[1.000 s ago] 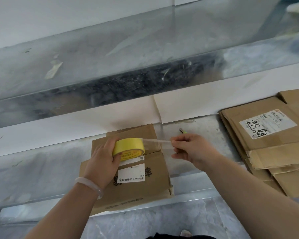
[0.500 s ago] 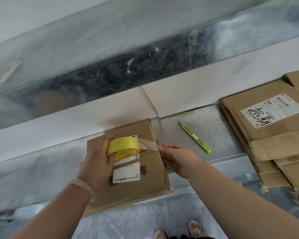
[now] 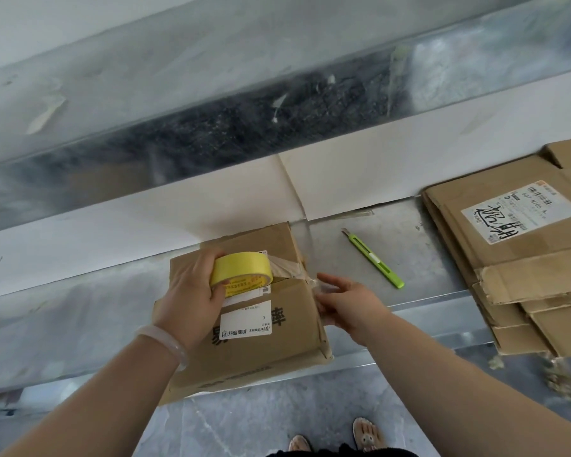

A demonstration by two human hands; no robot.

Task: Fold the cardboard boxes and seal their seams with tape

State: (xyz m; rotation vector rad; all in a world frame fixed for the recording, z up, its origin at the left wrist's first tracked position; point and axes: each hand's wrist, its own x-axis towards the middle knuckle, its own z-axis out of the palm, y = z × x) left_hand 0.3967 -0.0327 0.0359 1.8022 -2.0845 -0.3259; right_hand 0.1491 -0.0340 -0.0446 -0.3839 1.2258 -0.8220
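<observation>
A folded brown cardboard box (image 3: 261,344) with white labels lies on the metal ledge in front of me. My left hand (image 3: 188,291) grips a yellow tape roll (image 3: 241,270) on the box top. A strip of clear tape (image 3: 287,268) runs from the roll across the seam to the box's right edge. My right hand (image 3: 343,301) rests against that right side, fingers spread over the tape end.
A green utility knife (image 3: 374,258) lies on the ledge (image 3: 393,232) right of the box. A stack of flattened cardboard boxes (image 3: 515,258) sits at the far right, overhanging the edge. A wall rises behind. The floor and my feet show below.
The tape strip, stretched in the air a second ago, now lies down on the box. My right hand went from pinching the tape end to pressing it on the box's right side.
</observation>
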